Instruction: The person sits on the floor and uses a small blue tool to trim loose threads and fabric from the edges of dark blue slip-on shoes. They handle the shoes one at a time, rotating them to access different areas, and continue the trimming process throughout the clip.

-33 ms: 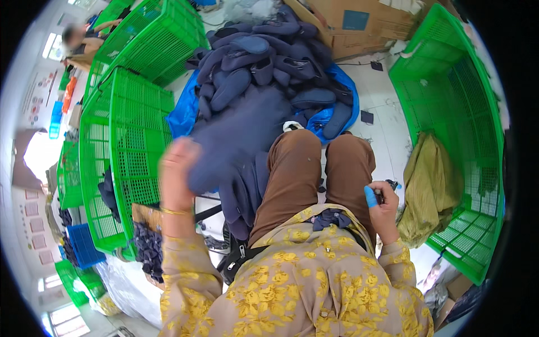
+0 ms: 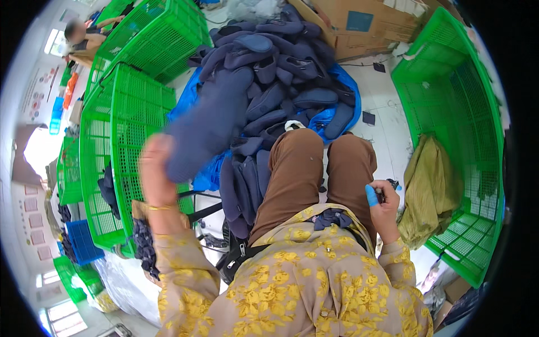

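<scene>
My left hand point(image 2: 157, 168) is closed on one end of a navy slipper-like fabric piece point(image 2: 208, 126). Both are blurred by motion, and the piece hangs in the air over the left of the pile. Several similar navy slippers point(image 2: 266, 101) lie heaped on a blue plastic sheet point(image 2: 351, 95) beyond my knees. A few more slippers point(image 2: 238, 191) rest in a row against my left thigh. By my right knee, my right hand point(image 2: 384, 208), its thumb wrapped in blue tape, is curled around a small dark object mostly hidden by the fingers.
Tall green plastic crates point(image 2: 143, 112) stand on the left, and another green crate point(image 2: 449, 84) is at the right with an olive cloth point(image 2: 426, 191) against it. A cardboard box point(image 2: 370, 28) sits behind the pile. At the far left is another person point(image 2: 84, 39).
My left hand has moved left, carrying the slipper away from the middle of the heap and uncovering slippers and blue sheet beneath. My right hand stays put.
</scene>
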The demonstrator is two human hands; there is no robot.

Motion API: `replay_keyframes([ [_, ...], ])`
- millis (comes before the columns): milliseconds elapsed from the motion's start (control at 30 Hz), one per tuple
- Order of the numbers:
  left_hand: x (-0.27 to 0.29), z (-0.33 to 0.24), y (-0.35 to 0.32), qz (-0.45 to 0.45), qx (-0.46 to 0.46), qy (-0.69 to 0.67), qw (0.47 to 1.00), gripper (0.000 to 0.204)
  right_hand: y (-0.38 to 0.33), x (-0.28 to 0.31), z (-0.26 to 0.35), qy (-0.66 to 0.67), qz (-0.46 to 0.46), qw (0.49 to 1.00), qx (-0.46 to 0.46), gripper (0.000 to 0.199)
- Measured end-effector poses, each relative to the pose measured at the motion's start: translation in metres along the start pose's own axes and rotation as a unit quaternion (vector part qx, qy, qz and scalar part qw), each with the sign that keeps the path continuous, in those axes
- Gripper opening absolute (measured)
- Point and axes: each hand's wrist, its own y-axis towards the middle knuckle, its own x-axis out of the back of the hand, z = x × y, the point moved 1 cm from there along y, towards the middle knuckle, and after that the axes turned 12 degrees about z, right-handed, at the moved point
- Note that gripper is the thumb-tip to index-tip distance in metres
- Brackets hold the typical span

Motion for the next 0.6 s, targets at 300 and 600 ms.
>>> replay_keyframes([
  [300,0.127,-0.008,-0.03,-0.29,-0.202,0.13,0.926,0.04,0.015,-0.015,0.001,-0.01,0.022,1.0,-0.002,0.007],
  [600,0.052,0.292,-0.061,-0.053,0.361,0.593,0.717,0.097,0.024,-0.024,0.013,-0.068,0.056,0.995,0.055,0.008],
])
